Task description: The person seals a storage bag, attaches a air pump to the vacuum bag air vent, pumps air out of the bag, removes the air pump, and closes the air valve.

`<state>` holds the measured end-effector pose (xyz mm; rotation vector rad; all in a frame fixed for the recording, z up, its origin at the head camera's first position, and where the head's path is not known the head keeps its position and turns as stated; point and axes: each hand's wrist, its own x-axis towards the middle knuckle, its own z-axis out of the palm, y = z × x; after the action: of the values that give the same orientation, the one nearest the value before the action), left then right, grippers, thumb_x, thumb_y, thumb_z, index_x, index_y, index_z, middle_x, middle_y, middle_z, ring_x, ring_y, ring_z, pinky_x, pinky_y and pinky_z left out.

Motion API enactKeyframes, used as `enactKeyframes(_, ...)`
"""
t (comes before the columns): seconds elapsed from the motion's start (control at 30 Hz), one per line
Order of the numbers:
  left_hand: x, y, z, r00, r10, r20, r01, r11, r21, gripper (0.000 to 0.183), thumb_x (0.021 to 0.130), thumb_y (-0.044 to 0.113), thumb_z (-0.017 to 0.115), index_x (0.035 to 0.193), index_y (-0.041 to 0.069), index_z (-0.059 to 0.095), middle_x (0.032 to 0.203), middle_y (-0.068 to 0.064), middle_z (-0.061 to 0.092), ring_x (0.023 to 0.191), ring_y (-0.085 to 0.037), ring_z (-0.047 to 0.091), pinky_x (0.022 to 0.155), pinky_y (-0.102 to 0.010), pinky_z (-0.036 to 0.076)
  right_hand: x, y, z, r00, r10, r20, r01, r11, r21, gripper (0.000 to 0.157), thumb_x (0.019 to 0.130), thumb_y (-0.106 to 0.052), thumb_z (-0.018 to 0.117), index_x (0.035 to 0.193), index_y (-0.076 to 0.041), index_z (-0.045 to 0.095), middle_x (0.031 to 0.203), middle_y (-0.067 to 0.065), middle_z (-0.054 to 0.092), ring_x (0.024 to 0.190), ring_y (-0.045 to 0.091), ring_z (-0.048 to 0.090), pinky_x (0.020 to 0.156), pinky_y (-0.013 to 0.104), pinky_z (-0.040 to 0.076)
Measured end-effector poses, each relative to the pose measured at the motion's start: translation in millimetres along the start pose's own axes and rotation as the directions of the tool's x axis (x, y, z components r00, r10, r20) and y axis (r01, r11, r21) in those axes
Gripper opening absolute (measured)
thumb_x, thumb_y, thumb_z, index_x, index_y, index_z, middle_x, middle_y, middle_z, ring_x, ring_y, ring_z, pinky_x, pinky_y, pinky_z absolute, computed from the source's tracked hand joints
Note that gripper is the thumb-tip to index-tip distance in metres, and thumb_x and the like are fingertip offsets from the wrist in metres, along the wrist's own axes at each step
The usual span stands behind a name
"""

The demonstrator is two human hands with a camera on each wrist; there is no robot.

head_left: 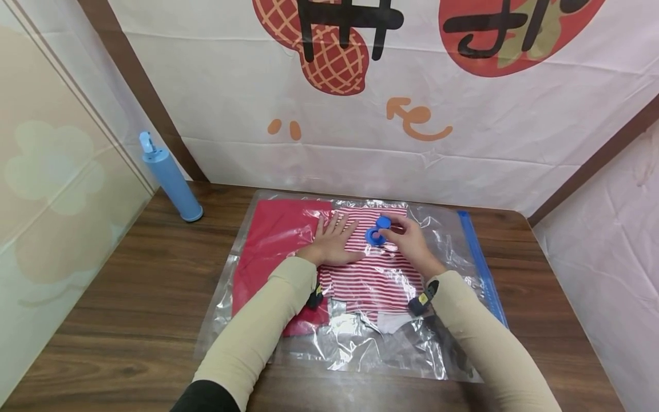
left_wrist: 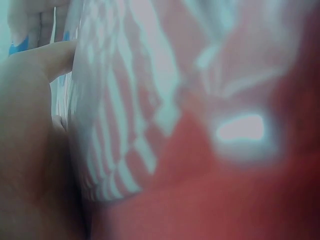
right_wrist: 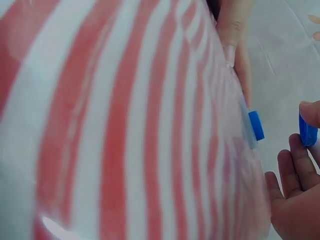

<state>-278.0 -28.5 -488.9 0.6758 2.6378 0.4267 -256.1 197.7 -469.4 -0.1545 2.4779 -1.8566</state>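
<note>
A clear plastic storage bag (head_left: 435,232) lies on the table with a plain red cloth (head_left: 273,240) and a red-and-white striped garment (head_left: 381,274) inside. My left hand (head_left: 332,245) rests on the bag with fingers spread, where the two cloths meet. Over the striped garment, my right hand (head_left: 412,243) pinches a round blue cap (right_wrist: 307,127) between thumb and fingers. Beside it sits the bag's blue valve (head_left: 374,236), uncovered. In the right wrist view, the cap is apart from the valve (right_wrist: 256,125).
A light blue hand pump (head_left: 172,180) stands at the table's back left corner. A blue zip strip (head_left: 481,263) runs along the bag's right edge. Printed fabric (head_left: 226,91) hangs behind the wooden table (head_left: 128,297).
</note>
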Motion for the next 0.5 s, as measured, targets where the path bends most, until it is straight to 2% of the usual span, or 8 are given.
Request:
enactKeyframes(0.2,-7.9,5.1,-6.3,1.0,0.015,-0.008,-0.015,1.0,0.013,0.095,0.095,0.07,0.044,0.165,0.023,0.001,0.171,-0.007,-0.011,0.154,-0.03,-0.019,0.118,-0.056,-0.022,-3.2,-5.7,-8.0,1.0,0.001,0.002,-0.001,0.999,-0.044,0.047,0.094,-0.009,0.074,0.138,-0.002,0.061,0.126,0.017,0.064,0.119,0.03,0.06,0.1,0.039,0.05)
enactKeyframes(0.37,-11.8,6.7,-9.1,1.0,0.021,-0.016,-0.02,0.999,0.037,0.094,0.095,0.071,0.042,0.165,0.023,0.001,0.171,-0.007,-0.011,0.154,-0.031,-0.018,0.119,-0.057,-0.019,-7.0,-4.2,-20.4,1.0,0.007,0.013,-0.005,0.995,-0.096,0.048,0.094,-0.01,0.073,0.139,-0.002,0.06,0.13,0.018,0.063,0.12,0.029,0.059,0.1,0.037,0.049)
enactKeyframes(0.5,-12.7,7.9,-9.3,1.0,0.02,-0.009,-0.02,0.999,0.034,0.095,0.095,0.07,0.044,0.165,0.023,0.0,0.17,-0.007,-0.013,0.154,-0.031,-0.019,0.118,-0.058,-0.019,-11.3,-3.0,-34.3,0.999,0.04,-0.005,-0.04,0.993,-0.115,0.047,0.096,-0.012,0.071,0.14,-0.003,0.059,0.133,0.018,0.06,0.122,0.031,0.057,0.1,0.039,0.049)
